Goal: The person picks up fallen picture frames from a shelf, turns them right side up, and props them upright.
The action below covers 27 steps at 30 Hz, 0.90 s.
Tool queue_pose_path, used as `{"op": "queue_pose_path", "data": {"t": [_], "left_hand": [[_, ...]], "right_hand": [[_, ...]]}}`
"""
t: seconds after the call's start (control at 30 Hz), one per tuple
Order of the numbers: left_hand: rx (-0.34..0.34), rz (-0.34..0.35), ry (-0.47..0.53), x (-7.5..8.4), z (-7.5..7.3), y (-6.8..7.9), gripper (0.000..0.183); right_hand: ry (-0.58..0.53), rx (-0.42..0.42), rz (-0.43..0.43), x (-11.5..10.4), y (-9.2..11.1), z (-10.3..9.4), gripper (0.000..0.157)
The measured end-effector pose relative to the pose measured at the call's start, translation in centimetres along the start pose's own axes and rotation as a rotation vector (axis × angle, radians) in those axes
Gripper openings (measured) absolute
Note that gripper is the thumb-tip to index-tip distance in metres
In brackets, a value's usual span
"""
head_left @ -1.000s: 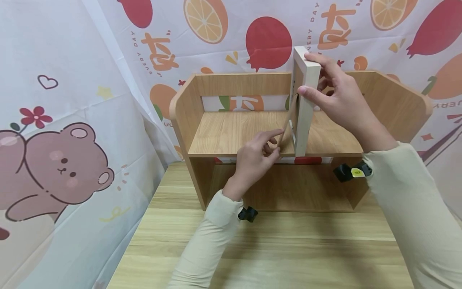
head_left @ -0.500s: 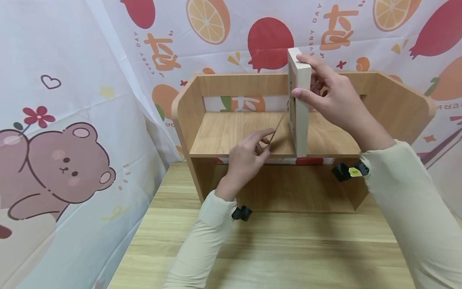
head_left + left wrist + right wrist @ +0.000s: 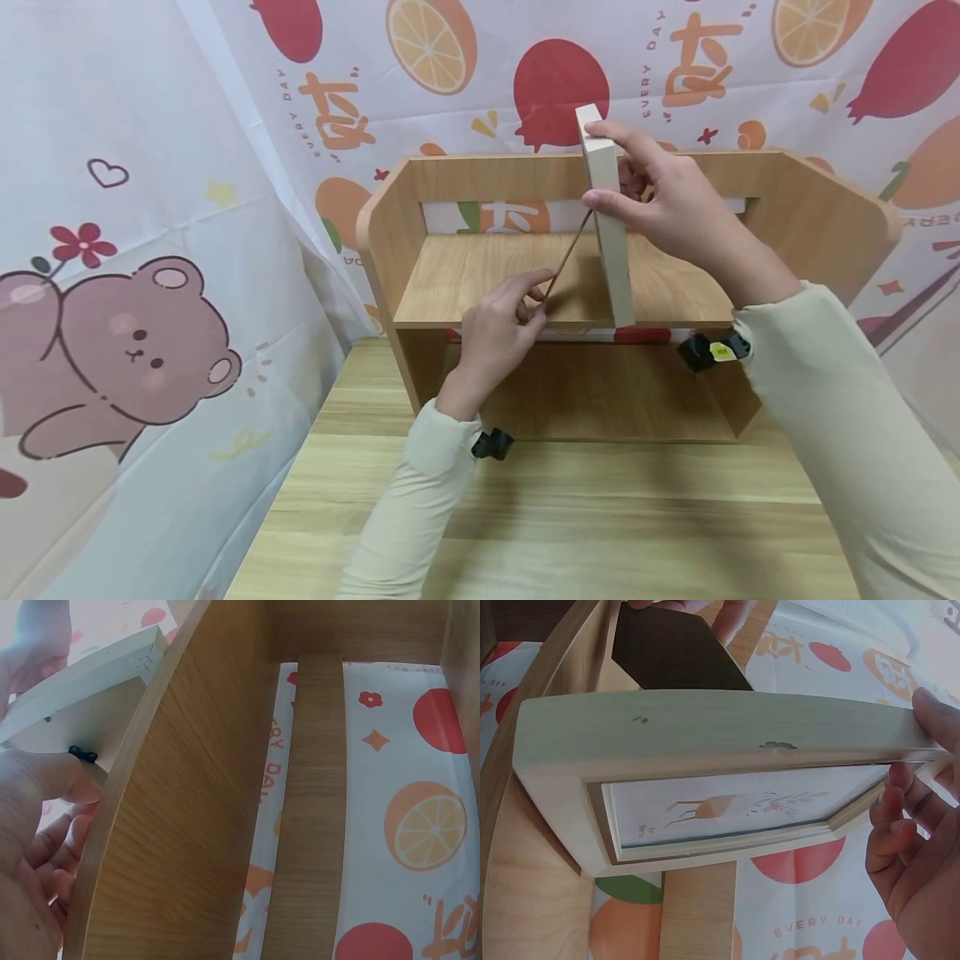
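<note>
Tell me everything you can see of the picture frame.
The picture frame is thick, pale and wood-like, with dark marks along one side. Inside it a light print shows an orange-brown, thin-legged figure with leafy shapes. Behind, a dark stand flap is swung out, and a small black fitting sits on the back. It is upright, tilted slightly toward the flap, its lower end apparently on the upper shelf at the front edge. The right hand holds its top; the left hand pinches the flap.

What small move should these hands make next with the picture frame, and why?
Probably lean the picture frame back onto its support leg: the left hand pinches that leg, angled out from the back, while the right hand grips the frame near its top.
</note>
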<state>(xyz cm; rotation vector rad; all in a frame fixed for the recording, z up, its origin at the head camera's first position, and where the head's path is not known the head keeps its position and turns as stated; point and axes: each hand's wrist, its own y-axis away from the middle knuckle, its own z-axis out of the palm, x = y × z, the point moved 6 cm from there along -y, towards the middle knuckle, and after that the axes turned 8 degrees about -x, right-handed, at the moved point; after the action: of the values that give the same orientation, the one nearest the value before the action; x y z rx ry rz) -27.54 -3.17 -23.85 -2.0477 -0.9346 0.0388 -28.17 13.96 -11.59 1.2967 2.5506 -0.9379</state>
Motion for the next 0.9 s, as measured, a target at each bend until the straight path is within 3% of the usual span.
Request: {"op": "queue_pose_path", "data": {"t": [0.57,0.9], "left_hand": [[0.034,0.012,-0.021,-0.69,-0.16,0.40,0.036],[0.032,0.001,-0.016,-0.90,-0.13,0.37,0.036]], "right_hand": [[0.027,-0.060,-0.017,-0.73,-0.68,0.82,0.064],[-0.020,-0.103,0.001,-0.46,-0.81,0.67,0.067]]}}
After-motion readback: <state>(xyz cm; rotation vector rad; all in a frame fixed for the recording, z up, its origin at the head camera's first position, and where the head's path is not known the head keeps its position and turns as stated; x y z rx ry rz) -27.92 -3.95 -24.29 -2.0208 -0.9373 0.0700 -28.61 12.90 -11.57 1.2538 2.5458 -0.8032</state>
